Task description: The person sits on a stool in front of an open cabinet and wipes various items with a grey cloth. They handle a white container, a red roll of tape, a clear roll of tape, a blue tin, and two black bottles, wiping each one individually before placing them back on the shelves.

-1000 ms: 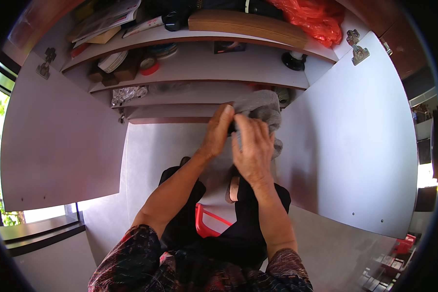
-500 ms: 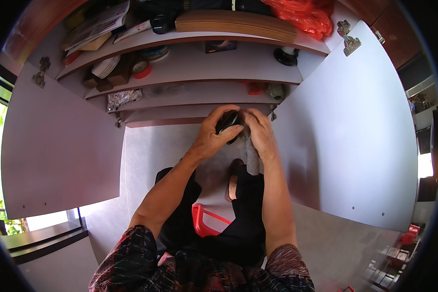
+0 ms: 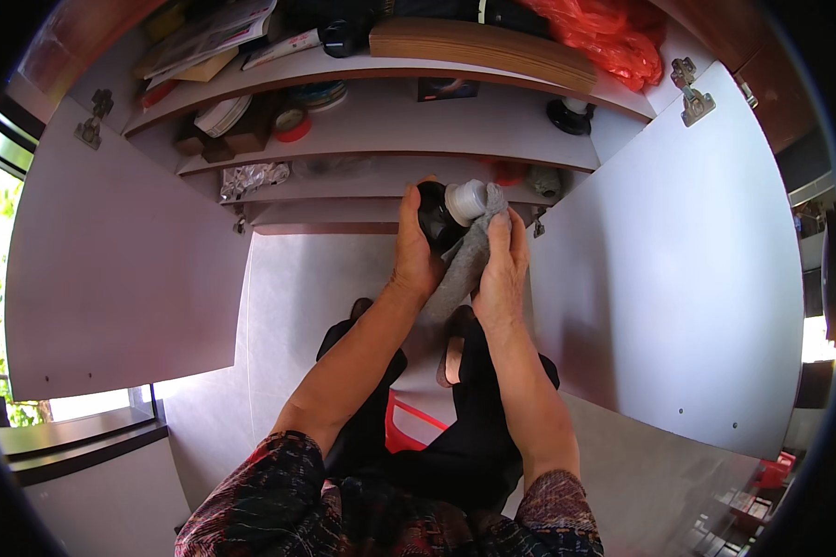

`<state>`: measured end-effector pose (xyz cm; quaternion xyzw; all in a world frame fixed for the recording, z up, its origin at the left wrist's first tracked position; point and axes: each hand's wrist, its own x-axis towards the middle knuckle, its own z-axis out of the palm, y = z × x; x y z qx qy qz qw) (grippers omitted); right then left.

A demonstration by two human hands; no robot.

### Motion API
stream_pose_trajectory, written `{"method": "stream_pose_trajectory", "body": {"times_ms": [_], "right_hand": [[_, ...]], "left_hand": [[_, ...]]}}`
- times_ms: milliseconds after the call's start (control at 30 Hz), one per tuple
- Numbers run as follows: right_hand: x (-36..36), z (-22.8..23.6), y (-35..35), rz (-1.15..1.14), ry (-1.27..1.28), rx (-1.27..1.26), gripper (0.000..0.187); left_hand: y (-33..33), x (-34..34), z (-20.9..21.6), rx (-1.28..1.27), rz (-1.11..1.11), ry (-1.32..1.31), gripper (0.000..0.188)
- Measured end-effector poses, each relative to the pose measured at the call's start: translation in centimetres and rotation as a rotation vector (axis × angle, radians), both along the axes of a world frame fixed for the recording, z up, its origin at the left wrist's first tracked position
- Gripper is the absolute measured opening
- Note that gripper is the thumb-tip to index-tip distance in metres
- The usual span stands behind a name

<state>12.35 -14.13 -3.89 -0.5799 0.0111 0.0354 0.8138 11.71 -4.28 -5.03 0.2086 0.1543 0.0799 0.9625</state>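
My left hand grips a black round-based object with a short white ribbed neck, tilted with the neck toward the right. Its exact kind cannot be made out. My right hand has its fingers closed on a grey cloth, which touches the white neck and hangs down between both hands. Part of the black base is hidden behind the left fingers and the cloth. Both hands are in front of the lower shelves of an open cabinet.
White cabinet doors swing out on both sides. Shelves hold a tape roll, crumpled foil, a similar black-and-white object, a wooden block and a red plastic bag. A red stool stands between my legs.
My hands have turned the black object so its white neck now shows. The right hand has brought the cloth up against the neck, and the view has shifted slightly.
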Motion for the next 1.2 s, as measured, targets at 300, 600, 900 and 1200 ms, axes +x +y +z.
{"method": "stream_pose_trajectory", "body": {"times_ms": [300, 600, 900, 1200], "right_hand": [[-0.6, 2.6, -2.5, -0.146, -0.280, -0.364, 0.025], [-1.1, 1.4, 0.3, 0.029, -1.053, -0.983, 0.039], [-0.5, 0.0, -2.3, 0.141, -0.496, -0.681, 0.034], [-1.4, -0.4, -0.5, 0.081, -0.441, -0.548, 0.048]], "left_hand": [[0.2, 0.6, 0.1, -0.130, -0.036, 0.061, 0.041], [0.2, 0.0, -1.1, -0.093, -0.215, -0.081, 0.048], [2.1, 0.0, 1.0, -0.228, -0.104, -0.071, 0.067], [0.7, 0.3, -1.1, -0.014, -0.079, -0.046, 0.065]]}}
